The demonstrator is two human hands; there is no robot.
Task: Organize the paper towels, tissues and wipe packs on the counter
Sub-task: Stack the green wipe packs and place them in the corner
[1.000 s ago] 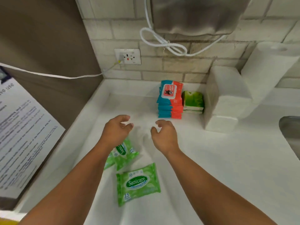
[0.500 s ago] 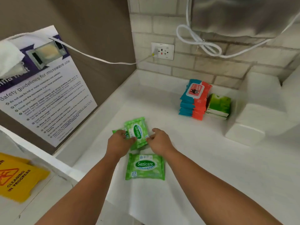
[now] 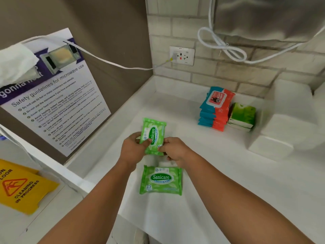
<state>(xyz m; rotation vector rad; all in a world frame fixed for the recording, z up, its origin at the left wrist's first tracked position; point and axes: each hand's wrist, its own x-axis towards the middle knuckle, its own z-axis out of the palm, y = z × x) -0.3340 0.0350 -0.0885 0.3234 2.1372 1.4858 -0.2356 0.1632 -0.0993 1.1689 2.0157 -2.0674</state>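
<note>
A green Sanicare wipe pack (image 3: 154,133) is lifted above the white counter (image 3: 228,182), turned on end. My left hand (image 3: 134,149) grips its lower left edge and my right hand (image 3: 173,150) pinches its lower right corner. A second green Sanicare pack (image 3: 161,180) lies flat on the counter just below my hands. At the back stands a stack of blue-and-red wipe packs (image 3: 215,110), with green tissue packs (image 3: 242,116) stacked to its right. White folded paper towels (image 3: 283,124) sit further right, blurred.
A brown side wall with a microwave safety poster (image 3: 52,95) bounds the counter on the left. A wall socket (image 3: 182,55) with a white cable and a steel dispenser (image 3: 267,16) hang on the brick wall. A yellow cleaning sign (image 3: 19,187) lies lower left.
Both hands came down onto the green packs, took hold of one and raised it, turning it upright. The view swung left, pushing the paper towels to the right edge.
</note>
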